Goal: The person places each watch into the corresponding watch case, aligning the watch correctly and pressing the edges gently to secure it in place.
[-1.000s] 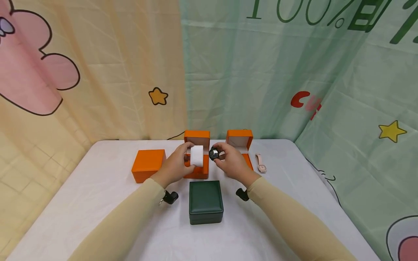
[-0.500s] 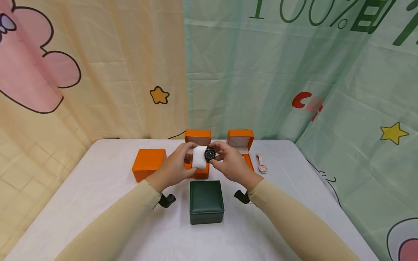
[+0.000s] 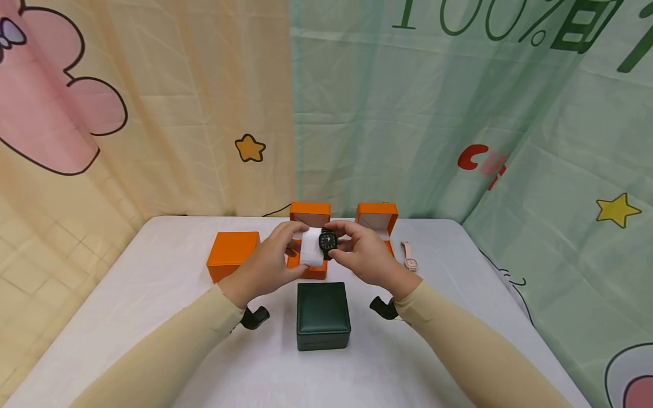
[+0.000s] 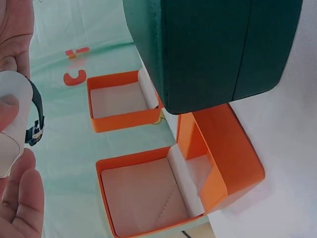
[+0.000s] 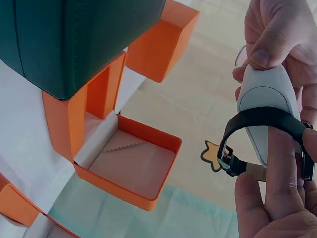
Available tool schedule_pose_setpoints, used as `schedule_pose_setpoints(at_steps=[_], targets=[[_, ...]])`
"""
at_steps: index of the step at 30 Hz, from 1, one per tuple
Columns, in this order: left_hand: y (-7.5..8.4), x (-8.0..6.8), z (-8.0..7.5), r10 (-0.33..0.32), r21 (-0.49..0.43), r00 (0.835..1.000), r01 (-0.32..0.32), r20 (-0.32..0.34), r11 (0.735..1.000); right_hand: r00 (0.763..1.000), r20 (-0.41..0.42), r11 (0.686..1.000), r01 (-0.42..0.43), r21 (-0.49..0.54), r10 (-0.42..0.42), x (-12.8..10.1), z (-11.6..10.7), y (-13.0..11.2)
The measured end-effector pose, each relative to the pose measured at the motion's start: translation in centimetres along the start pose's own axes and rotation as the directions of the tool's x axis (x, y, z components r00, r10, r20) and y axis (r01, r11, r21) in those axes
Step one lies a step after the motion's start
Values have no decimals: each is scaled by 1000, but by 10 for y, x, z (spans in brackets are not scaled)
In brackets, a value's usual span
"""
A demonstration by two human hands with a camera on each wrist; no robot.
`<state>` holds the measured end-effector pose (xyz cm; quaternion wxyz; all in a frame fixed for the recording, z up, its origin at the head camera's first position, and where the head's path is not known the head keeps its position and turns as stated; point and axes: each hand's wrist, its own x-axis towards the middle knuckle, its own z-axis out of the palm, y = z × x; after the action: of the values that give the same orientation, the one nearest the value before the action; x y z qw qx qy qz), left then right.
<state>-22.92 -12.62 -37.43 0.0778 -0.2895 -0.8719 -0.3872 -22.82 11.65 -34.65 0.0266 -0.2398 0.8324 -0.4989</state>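
Note:
My left hand (image 3: 272,258) grips a white watch cushion (image 3: 310,247) above the middle open orange box (image 3: 309,215). My right hand (image 3: 359,253) pinches a black watch (image 3: 327,241), and its strap is slipped round the right end of the cushion. In the right wrist view the black strap (image 5: 262,119) wraps over the cushion (image 5: 267,94) with its buckle hanging underneath. The left wrist view shows the cushion (image 4: 15,114) between my fingers and a bit of the strap (image 4: 35,116).
A closed green box (image 3: 323,314) stands just in front of my hands. A closed orange box (image 3: 232,255) is to the left, a second open orange box (image 3: 376,218) to the right, and a pink watch (image 3: 408,256) lies beyond it on the white table (image 3: 127,317). Curtains hang behind.
My right hand has brought the black watch leftward onto the cushion; a second ago the two were apart. Both hands have drawn slightly nearer to each other.

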Motion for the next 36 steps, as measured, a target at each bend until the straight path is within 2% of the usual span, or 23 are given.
schedule_pose_setpoints(at_steps=[6, 13, 27, 36], targets=[[5, -4, -2, 35, 7, 998, -35, -44, 999, 1000, 7, 999, -19, -26, 19, -2, -3, -8], [6, -6, -1, 22, 9, 998, -22, -53, 1000, 998, 0, 996, -60, -70, 61, -3, -3, -8], [4, -6, 1, 18, -1, 997, -19, -75, 1000, 995, 24, 995, -97, 13, 96, 0, 3, -4], [6, -5, 1, 14, 7, 997, -14, -78, 1000, 995, 35, 995, -98, 27, 97, 1, 1, -4]])
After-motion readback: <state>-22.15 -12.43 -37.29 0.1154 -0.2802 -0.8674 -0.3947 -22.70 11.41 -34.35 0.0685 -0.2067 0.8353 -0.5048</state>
